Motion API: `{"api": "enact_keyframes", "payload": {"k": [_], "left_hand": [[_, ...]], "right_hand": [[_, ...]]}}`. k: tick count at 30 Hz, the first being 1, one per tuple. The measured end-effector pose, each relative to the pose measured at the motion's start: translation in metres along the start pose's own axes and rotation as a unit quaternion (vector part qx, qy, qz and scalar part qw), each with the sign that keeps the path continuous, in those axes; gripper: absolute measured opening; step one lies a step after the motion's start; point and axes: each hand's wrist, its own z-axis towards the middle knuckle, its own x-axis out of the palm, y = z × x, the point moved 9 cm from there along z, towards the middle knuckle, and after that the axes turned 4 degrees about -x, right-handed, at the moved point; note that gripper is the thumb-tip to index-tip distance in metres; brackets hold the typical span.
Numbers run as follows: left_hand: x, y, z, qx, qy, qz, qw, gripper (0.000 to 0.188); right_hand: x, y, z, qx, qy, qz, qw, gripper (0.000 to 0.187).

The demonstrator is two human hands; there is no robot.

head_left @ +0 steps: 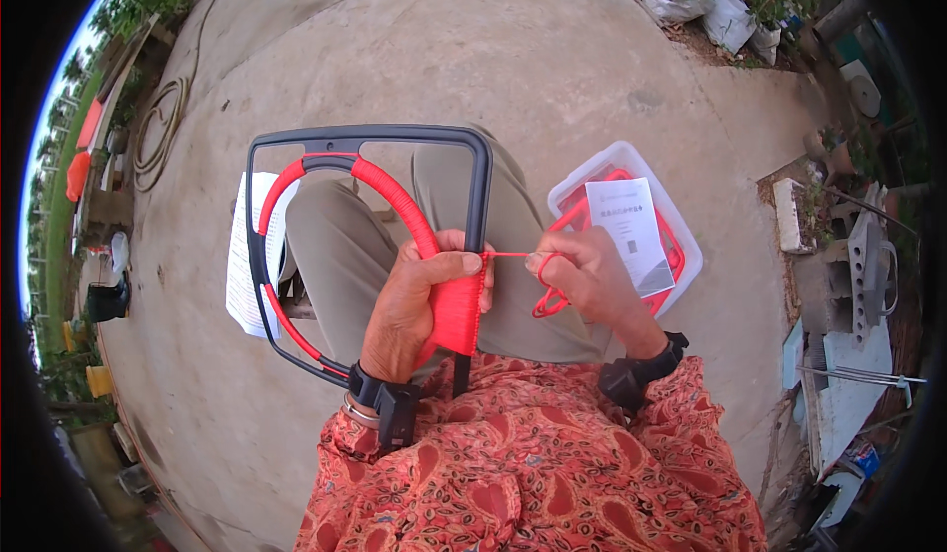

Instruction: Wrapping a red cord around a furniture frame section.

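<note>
A black frame (395,134) with rounded corners rests across my lap, with a ring inside it partly wrapped in red cord (390,189). My left hand (402,300) is closed around the ring and the frame's right bar, thumb on top, where a wide red wrapped section (456,313) reaches the bar. From that spot a single strand of red cord (510,254) runs taut to my right hand (590,271). The right fingers pinch the strand, and loose loops of it hang below them. Part of the wrapping is hidden by my left hand.
At my right, a translucent plastic tub (692,264) holds more red cord with a printed sheet (623,221) over it. Printed papers (243,281) lie by my left knee. A coiled hose (148,147) and white sacks (728,17) lie farther out on the concrete floor (552,49).
</note>
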Motion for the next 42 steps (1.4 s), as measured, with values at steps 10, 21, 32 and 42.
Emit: {"api": "enact_keyframes", "payload": {"k": [10,21,32,42], "left_hand": [[0.004,-0.003,-0.002,-0.001,0.026,-0.024,0.999,0.015],[0.006,-0.004,-0.003,-0.013,-0.046,0.052,0.998,0.018],[0.003,-0.005,-0.003,-0.003,-0.105,0.082,0.991,0.019],[-0.008,0.005,0.001,-0.003,-0.044,0.011,0.999,0.016]], "right_hand": [[0.005,0.012,-0.002,-0.025,0.013,0.019,0.999,0.019],[0.012,0.039,-0.005,-0.107,0.015,-0.033,0.994,0.016],[0.002,-0.038,-0.004,0.066,-0.05,0.078,0.994,0.025],[0.002,-0.036,-0.004,0.06,-0.014,0.023,0.998,0.022]]}}
